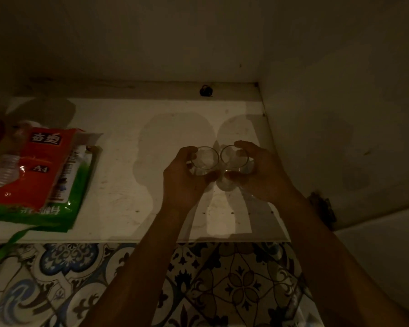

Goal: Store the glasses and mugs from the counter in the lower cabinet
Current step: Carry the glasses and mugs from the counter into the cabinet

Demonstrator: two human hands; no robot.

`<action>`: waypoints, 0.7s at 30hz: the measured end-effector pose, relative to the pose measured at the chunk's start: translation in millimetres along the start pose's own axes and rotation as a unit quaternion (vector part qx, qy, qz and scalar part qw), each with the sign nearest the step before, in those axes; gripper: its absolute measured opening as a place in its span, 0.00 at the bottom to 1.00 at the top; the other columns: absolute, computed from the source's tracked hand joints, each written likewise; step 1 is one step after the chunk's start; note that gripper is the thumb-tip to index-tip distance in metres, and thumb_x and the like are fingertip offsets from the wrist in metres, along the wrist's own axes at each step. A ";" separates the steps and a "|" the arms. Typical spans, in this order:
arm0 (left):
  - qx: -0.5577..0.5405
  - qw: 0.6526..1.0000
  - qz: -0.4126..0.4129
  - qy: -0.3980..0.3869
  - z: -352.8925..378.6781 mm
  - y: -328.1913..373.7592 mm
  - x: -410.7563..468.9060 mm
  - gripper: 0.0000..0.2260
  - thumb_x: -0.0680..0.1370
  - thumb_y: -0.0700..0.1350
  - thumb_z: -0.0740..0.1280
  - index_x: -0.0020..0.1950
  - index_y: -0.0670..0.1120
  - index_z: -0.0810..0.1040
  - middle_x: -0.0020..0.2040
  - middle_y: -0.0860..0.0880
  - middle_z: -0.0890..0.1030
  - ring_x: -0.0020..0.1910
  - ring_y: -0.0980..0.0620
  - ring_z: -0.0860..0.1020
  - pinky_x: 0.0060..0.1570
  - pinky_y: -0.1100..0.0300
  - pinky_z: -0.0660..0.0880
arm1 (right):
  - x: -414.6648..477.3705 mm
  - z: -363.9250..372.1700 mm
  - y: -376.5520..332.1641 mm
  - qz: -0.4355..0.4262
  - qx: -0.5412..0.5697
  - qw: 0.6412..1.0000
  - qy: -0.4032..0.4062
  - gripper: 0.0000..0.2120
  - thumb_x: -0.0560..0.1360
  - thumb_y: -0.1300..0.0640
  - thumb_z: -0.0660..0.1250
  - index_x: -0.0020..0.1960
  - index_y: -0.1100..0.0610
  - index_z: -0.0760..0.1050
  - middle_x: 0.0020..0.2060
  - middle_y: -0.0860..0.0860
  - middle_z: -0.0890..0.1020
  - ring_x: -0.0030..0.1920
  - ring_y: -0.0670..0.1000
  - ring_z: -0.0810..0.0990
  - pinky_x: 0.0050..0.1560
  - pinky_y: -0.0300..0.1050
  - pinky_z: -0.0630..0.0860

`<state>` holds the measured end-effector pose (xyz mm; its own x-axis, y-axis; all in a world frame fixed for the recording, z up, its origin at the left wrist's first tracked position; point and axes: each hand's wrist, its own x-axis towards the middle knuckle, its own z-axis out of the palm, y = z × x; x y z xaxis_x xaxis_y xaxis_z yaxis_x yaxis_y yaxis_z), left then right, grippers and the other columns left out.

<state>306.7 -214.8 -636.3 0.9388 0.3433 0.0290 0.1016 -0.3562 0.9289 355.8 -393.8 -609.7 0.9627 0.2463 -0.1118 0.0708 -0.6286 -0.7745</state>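
Both forearms reached into the cabinet (316, 67), left hand (184, 175) and right hand (262, 173) each wrapped round a glass, left glass (204, 159) and right glass (234, 159) side by side at 12 o'clock, seemingly to set down together.

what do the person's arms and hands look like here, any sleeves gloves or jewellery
Both forearms are bare up to the bottom edge of the picture, with no sleeves in view. The left hand and right hand wear no gloves. No rings, watch or bracelets show, though the dim light could hide something small.
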 end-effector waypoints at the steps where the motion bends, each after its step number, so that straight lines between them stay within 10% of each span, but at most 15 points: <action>1: 0.003 1.000 0.000 0.001 0.0 0.6 -0.1 0.27 0.65 0.46 0.83 0.56 0.57 0.73 0.45 0.66 0.77 0.46 0.69 0.76 0.42 0.77 0.72 | 0.4 0.0 0.8 0.004 0.004 1.000 0.003 0.37 0.68 0.60 0.81 0.74 0.55 0.70 0.60 0.47 0.76 0.61 0.45 0.73 0.47 0.16 0.64; 10: 0.023 1.000 0.001 -0.007 -0.6 4.4 -3.7 0.27 0.66 0.46 0.83 0.57 0.56 0.72 0.45 0.67 0.75 0.44 0.69 0.76 0.41 0.79 0.72 | -1.5 2.8 -3.3 0.006 -0.041 0.999 0.002 0.40 0.68 0.50 0.81 0.75 0.50 0.68 0.66 0.49 0.79 0.67 0.51 0.75 0.66 0.43 0.70; 21: 0.076 0.996 0.004 -0.039 -22.5 16.1 -12.6 0.45 0.66 0.52 0.82 0.78 0.47 0.65 0.72 0.45 0.74 0.69 0.48 0.74 0.64 0.62 0.69 | -7.9 0.7 -18.7 0.040 -0.043 0.997 -0.043 0.52 0.67 0.44 0.80 0.82 0.46 0.54 0.78 0.50 0.66 0.77 0.52 0.64 0.75 0.41 0.57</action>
<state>289.1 -205.3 -613.4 0.9617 0.2741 0.0011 0.1383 -0.4885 0.8616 346.7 -383.5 -594.8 0.9403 0.2538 -0.2268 0.0215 -0.7093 -0.7046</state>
